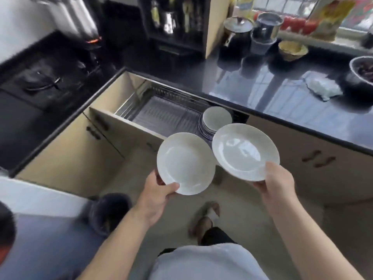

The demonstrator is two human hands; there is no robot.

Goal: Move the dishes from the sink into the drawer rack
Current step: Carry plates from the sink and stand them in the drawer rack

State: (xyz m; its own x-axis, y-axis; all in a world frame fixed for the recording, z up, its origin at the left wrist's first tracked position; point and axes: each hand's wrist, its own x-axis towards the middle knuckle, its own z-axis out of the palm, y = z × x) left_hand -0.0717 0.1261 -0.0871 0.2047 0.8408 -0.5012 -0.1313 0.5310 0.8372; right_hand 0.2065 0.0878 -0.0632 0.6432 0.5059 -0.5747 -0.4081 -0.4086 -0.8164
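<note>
1. White ceramic plates are carried one per hand, which suggests two are to be racked in a single trip.
2. Left hand (pixel 156 196) pinches the left plate (pixel 186 163) at its 7 o'clock rim, thumb on top and fingers underneath; the rim grip leaves the plate face clear.
3. Right hand (pixel 277 183) clamps the right plate (pixel 245 151) at its 5 o'clock rim, thumb over the edge and fingers hidden beneath.
4. Both plates hang above the floor, just short of the open drawer rack (pixel 161 112) at 12 o'clock.
5. Stacked plates (pixel 216 120) stand on edge at the rack's right end, so new plates probably go beside them.
6. Sink: not in view.
</note>
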